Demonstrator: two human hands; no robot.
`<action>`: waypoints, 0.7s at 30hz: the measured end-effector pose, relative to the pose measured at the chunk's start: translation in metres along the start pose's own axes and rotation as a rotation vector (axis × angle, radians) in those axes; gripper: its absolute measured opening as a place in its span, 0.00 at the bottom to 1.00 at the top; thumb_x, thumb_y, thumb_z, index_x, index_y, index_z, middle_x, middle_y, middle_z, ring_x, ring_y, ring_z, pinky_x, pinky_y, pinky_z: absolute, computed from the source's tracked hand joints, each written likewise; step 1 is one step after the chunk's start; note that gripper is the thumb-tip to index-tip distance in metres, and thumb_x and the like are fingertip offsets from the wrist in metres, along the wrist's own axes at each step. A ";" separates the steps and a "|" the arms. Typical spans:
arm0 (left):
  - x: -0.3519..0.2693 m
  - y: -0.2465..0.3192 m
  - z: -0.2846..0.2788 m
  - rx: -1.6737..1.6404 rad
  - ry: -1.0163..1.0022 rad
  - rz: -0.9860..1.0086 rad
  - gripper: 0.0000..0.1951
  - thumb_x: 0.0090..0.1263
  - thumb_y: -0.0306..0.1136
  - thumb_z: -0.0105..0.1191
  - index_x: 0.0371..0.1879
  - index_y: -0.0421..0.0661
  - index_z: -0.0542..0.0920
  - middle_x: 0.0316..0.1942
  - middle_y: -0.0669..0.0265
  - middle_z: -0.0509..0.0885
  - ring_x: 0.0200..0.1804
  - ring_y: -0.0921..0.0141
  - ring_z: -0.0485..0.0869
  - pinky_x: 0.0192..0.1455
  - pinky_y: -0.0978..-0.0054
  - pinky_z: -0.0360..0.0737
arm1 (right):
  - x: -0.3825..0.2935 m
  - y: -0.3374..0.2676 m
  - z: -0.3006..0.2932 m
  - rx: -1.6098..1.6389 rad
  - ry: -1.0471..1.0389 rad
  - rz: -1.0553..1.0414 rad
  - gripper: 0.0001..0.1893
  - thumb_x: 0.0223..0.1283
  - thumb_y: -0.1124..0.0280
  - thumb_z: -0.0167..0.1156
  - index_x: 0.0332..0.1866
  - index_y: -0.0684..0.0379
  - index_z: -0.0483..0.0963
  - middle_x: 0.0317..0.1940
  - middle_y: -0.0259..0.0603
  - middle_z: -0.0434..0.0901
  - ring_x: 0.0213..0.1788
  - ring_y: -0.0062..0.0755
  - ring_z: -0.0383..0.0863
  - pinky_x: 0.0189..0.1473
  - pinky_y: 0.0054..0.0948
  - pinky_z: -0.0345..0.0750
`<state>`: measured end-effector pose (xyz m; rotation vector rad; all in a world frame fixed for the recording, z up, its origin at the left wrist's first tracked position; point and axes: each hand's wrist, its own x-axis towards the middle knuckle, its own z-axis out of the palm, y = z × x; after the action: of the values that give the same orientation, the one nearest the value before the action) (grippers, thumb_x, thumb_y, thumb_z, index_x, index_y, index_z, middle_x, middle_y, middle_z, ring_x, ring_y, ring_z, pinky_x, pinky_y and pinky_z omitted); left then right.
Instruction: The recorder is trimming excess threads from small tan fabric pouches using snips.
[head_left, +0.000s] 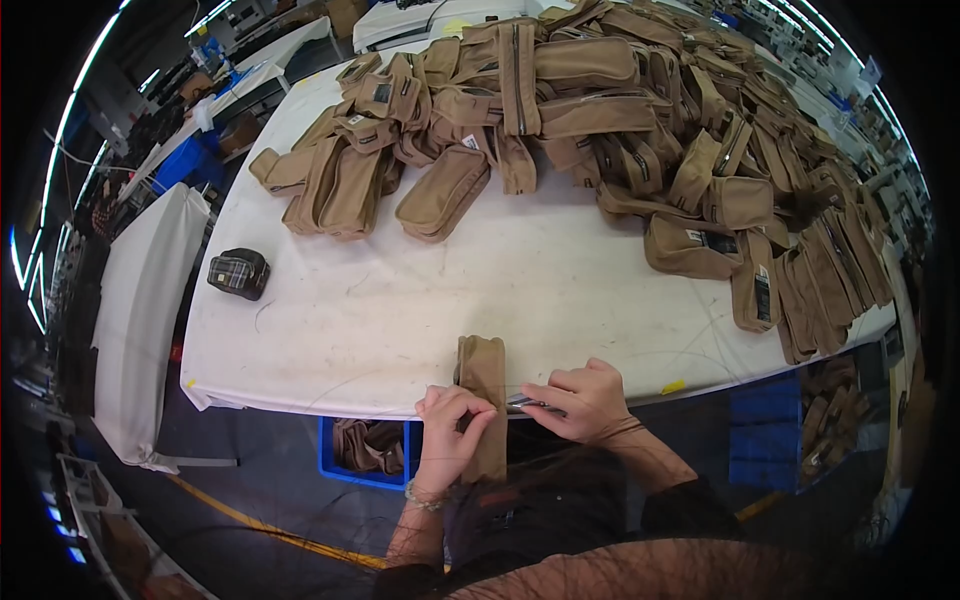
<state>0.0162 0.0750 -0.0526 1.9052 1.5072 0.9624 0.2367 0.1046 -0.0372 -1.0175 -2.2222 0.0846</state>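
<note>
A long tan fabric pouch lies over the table's front edge, its lower end reaching down before my body. My left hand is on the pouch's left side, with thumb and forefinger pinched together over its face. Anything as thin as a thread between those fingertips is too small to make out. In my right hand is a small pair of metal thread snips. Their tips point left, close to the pouch's right edge.
A large heap of tan pouches covers the far and right parts of the white-covered table. A dark plaid pouch sits at the left. Below the front edge are a blue crate holding pouches and another blue bin.
</note>
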 end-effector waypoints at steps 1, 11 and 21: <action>0.001 0.000 0.000 -0.001 -0.009 0.007 0.07 0.54 0.27 0.68 0.29 0.50 0.84 0.32 0.71 0.81 0.43 0.66 0.74 0.52 0.66 0.62 | -0.001 -0.001 0.000 -0.014 -0.003 -0.005 0.11 0.47 0.59 0.71 0.38 0.44 0.82 0.19 0.23 0.68 0.18 0.22 0.72 0.23 0.27 0.61; 0.002 0.003 -0.003 -0.075 -0.038 0.002 0.03 0.60 0.31 0.64 0.29 0.52 0.83 0.33 0.74 0.79 0.44 0.68 0.68 0.50 0.66 0.56 | -0.011 -0.007 0.004 -0.096 0.004 -0.009 0.13 0.47 0.59 0.72 0.38 0.47 0.83 0.19 0.24 0.69 0.17 0.23 0.70 0.24 0.27 0.61; 0.001 0.004 0.000 -0.035 -0.021 0.013 0.04 0.58 0.31 0.65 0.30 0.52 0.84 0.35 0.74 0.80 0.46 0.67 0.69 0.51 0.67 0.56 | -0.018 -0.007 0.021 -0.043 0.096 0.070 0.14 0.43 0.59 0.74 0.38 0.45 0.84 0.17 0.21 0.69 0.17 0.21 0.70 0.24 0.27 0.57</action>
<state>0.0187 0.0749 -0.0491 1.8965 1.4583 0.9654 0.2277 0.0912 -0.0609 -1.0999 -2.1102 0.0179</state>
